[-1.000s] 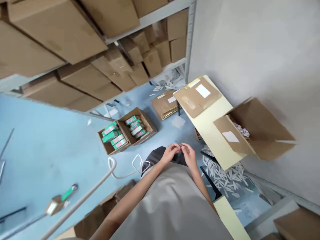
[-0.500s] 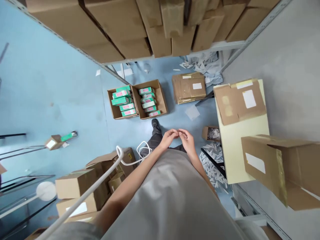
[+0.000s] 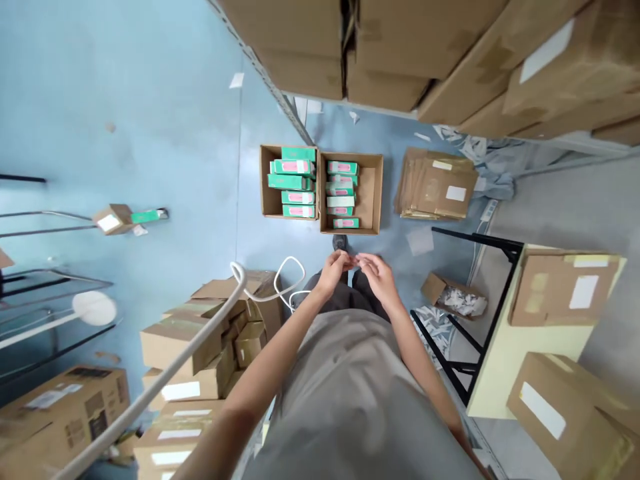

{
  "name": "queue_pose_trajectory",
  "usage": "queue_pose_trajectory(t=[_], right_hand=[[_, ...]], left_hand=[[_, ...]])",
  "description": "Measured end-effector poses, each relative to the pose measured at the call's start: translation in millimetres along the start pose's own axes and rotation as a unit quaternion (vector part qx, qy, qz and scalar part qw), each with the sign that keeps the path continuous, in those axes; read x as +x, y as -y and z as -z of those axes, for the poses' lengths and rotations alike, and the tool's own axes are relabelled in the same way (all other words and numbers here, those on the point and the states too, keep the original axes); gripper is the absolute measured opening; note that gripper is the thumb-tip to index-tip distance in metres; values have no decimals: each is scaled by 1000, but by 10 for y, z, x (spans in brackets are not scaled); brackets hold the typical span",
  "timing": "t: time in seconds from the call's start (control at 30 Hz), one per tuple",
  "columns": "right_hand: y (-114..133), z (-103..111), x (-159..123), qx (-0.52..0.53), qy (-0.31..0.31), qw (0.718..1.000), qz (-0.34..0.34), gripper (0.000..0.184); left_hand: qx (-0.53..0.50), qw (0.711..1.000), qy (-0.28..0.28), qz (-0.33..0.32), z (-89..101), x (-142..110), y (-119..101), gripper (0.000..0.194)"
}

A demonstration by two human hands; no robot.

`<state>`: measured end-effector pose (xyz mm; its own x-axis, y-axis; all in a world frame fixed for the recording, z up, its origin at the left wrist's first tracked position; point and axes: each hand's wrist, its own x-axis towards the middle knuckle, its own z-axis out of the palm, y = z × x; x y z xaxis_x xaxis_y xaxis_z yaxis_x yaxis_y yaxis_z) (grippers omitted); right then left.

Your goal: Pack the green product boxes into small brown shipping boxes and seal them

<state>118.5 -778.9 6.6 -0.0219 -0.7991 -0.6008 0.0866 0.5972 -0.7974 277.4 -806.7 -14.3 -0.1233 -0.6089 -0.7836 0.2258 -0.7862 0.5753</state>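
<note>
Before my waist, my left hand (image 3: pixel 332 273) and my right hand (image 3: pixel 379 276) meet at the fingertips. Both are closed in a pinch; whatever lies between the fingers, if anything, is too small to make out. Beyond them on the floor stand two open cardboard boxes side by side. The left box (image 3: pixel 270 207) holds several green cartons (image 3: pixel 293 181) with pink and white labels. In the right box (image 3: pixel 370 200), more such green cartons (image 3: pixel 343 167) are lined up along its left side. Neither hand touches the boxes.
A shelf of cardboard boxes (image 3: pixel 425 53) spans the top. Flattened cartons (image 3: pixel 440 187) lie right of the open boxes. At right, a table (image 3: pixel 550 340) carries cardboard. Stacked boxes (image 3: pixel 185 340) and a white cable (image 3: pixel 165 383) are at left. A small box (image 3: pixel 460 300) holds paper scraps.
My view has turned, so the boxes, shelf and table sit farther right in the picture. My hands stay together at the fingertips, with the fingers slightly shifted.
</note>
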Motion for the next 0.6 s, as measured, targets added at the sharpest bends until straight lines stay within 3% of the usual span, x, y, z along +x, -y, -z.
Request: queue_pose_trajectory(t=[0.2,0.33,0.47,0.6], right_hand=[[-103,-232,834,-55,59,996,-48,50],[-262,-465,1351,-105,101,987,-75,41],[-344,-765,1694,-161,112,976,-90,26],[-405,-1044,1996,-173,95,977,-85,23]], left_hand=[[-35,993,-107,25,408,581,-85,18],[-67,982,-176,4,755,941,-148,22],[-85,967,-239,1,1252,1260,-291,23],[-57,960,-274,33,1924,1645,-447,22]])
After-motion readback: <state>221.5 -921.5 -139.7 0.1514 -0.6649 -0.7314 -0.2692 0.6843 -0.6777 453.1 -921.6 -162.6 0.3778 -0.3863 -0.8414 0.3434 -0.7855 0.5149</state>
